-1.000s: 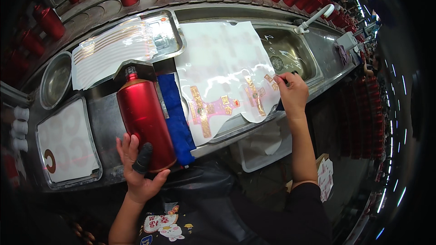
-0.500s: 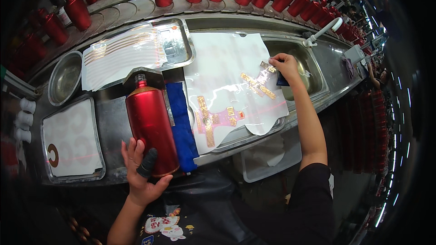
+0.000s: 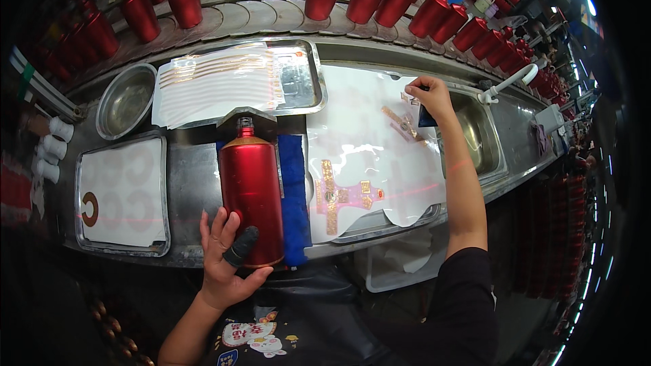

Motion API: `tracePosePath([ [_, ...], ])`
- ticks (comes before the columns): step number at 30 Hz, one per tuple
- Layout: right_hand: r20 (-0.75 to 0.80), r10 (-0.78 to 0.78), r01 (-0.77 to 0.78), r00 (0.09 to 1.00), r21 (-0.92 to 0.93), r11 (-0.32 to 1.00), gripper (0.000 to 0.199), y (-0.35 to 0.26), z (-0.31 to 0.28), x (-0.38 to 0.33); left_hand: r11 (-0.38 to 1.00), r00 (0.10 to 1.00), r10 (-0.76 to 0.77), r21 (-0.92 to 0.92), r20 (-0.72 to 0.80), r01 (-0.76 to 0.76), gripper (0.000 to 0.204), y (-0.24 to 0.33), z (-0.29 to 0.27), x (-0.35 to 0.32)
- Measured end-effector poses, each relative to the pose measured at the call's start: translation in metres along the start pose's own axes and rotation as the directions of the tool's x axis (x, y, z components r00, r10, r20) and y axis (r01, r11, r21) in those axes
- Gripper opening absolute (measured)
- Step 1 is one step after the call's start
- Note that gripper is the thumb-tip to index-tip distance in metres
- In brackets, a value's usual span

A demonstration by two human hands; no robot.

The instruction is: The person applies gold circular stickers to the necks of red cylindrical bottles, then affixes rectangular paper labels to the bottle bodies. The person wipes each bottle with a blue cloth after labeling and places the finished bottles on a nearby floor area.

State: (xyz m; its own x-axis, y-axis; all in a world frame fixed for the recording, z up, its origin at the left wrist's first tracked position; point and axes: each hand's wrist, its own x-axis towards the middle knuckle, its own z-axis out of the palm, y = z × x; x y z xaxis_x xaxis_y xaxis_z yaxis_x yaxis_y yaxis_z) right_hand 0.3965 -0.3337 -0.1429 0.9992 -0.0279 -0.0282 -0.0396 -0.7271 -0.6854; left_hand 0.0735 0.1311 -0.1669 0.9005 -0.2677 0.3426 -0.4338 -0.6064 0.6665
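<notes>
Since the earlier frame your right hand [image 3: 428,95] has travelled from the near right part of the white backing sheet [image 3: 352,129] up to its far right edge, while your left hand [image 3: 224,257] has stayed at the base of the red bottle [image 3: 251,186].

At the far left, a metal tray [image 3: 122,247] holds a white sheet with one dark red C-shaped label [image 3: 89,209] near its left edge. Beyond it sits a round steel bowl [image 3: 125,100], and right of that a second tray [image 3: 298,85] carries a stack of white sheets printed with thin gold strips [image 3: 217,81].

Your left hand lies open against the bottle's near end, fingers spread on its side, the thumb in a dark cover [image 3: 242,247]. That bottle lies lengthwise, cap pointing away from you, just left of a blue cloth [image 3: 293,203].

On the backing sheet, a gold cross-shaped label [image 3: 339,196] lies near you. Farther right, a narrow gold strip label [image 3: 402,124] sits just under your right fingers, which are curled closed, pinching at the sheet's edge; whether they grip the label itself you cannot tell. A sink [image 3: 478,135] lies right of that hand.
</notes>
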Motion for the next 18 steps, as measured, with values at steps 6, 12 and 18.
tracePosePath([
  [6, -0.086, -0.133, 0.141, 0.987, 0.097, 0.985, 0.011, -0.033, -0.008, -0.06, 0.996, 0.999, -0.03, -0.085, -0.045, 0.026, 0.064, -0.001, 0.003, 0.0],
  [12, -0.076, -0.183, 0.197, 0.98, 0.284, 0.938, 0.01, -0.081, -0.012, -0.088, 0.997, 0.999, -0.026, -0.075, -0.022, 0.025, 0.063, -0.002, -0.001, 0.001],
  [18, 0.017, -0.159, 0.137, 0.987, 0.429, 0.893, 0.011, -0.06, 0.007, -0.051, 0.995, 0.998, -0.041, -0.09, -0.038, 0.038, 0.063, 0.002, -0.001, 0.002],
])
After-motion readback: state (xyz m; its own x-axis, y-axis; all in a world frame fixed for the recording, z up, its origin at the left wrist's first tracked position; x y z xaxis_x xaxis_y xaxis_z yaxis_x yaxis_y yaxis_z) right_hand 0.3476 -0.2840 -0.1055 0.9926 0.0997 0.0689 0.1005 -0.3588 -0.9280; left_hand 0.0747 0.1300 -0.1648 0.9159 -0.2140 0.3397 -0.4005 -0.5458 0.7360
